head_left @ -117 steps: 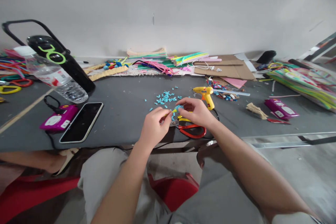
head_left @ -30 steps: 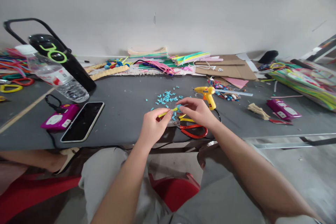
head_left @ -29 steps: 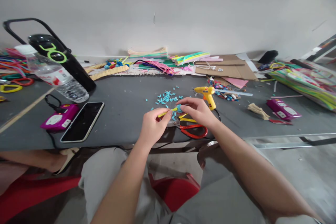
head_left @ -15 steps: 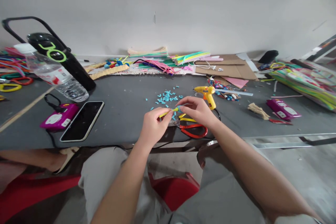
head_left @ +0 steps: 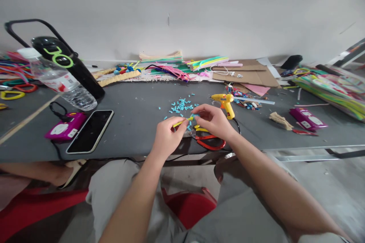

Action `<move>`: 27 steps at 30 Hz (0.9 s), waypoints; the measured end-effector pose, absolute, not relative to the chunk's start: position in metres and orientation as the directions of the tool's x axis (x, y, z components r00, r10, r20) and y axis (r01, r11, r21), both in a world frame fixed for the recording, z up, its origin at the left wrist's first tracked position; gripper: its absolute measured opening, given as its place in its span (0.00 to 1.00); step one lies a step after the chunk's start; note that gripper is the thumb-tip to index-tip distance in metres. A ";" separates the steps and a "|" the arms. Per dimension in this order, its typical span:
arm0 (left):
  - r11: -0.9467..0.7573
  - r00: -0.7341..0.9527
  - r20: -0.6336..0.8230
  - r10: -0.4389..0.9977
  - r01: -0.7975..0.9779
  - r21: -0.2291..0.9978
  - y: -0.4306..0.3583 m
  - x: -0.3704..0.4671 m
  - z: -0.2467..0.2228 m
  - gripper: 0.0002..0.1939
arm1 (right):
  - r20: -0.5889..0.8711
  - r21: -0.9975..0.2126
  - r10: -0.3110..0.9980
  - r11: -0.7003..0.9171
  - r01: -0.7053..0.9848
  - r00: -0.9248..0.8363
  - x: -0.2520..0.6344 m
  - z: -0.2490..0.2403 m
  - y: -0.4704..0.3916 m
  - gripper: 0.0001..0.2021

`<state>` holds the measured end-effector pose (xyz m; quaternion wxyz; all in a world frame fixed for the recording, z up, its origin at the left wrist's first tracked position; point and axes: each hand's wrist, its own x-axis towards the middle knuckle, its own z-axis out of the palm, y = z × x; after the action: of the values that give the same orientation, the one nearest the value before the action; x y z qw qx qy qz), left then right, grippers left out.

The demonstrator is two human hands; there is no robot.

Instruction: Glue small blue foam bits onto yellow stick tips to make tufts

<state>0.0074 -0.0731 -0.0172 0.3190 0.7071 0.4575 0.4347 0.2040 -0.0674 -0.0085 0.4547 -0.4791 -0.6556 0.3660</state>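
My left hand (head_left: 169, 136) pinches a thin yellow pipe cleaner (head_left: 177, 124) between thumb and fingers. At its other end sits a small blue piece (head_left: 194, 116), held in the closed fingertips of my right hand (head_left: 212, 121). Both hands hover over the near part of the table, close together. Just beyond them lies a scatter of short cut blue pieces (head_left: 180, 105). Under my right hand are red-handled pliers (head_left: 210, 142) with some yellow on them, partly hidden. A yellow glue gun (head_left: 226, 103) rests to the right of the blue pieces.
On the left stand a black flask (head_left: 82, 78) and a water bottle (head_left: 67, 87), near a phone (head_left: 89, 131) and a purple power block (head_left: 65, 127). Bundles of pipe cleaners (head_left: 207, 62) and cardboard (head_left: 251, 72) line the wall. Another person's leg (head_left: 51, 172) shows at lower left.
The fingers of my right hand have shifted slightly around the blue piece. My left hand keeps its hold on the yellow pipe cleaner in nearly the same spot.
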 end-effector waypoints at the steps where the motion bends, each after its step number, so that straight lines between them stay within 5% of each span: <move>1: -0.352 0.198 0.297 0.934 0.365 0.862 -0.073 0.007 -0.017 0.10 | 0.271 -0.911 0.953 0.298 0.284 -0.133 0.204 -0.009 -0.068 0.07; 11: -0.282 0.197 0.228 0.953 0.312 0.907 -0.071 0.005 -0.016 0.14 | 0.311 -0.934 0.927 0.339 0.115 -0.212 0.208 -0.004 -0.068 0.11; 18: -0.332 0.200 0.278 0.939 0.330 0.884 -0.072 0.005 -0.016 0.12 | 0.174 -0.956 0.965 0.213 0.203 -0.194 0.210 -0.003 -0.066 0.14; 27: -0.404 0.217 0.345 0.913 0.374 0.835 -0.072 0.005 -0.019 0.11 | 0.174 -0.949 0.966 0.217 0.229 -0.192 0.208 -0.003 -0.066 0.14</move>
<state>0.0054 -0.0721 -0.0187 0.3098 0.7159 0.4495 0.4353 0.2082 -0.0663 -0.0035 0.4363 -0.4620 -0.6465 0.4222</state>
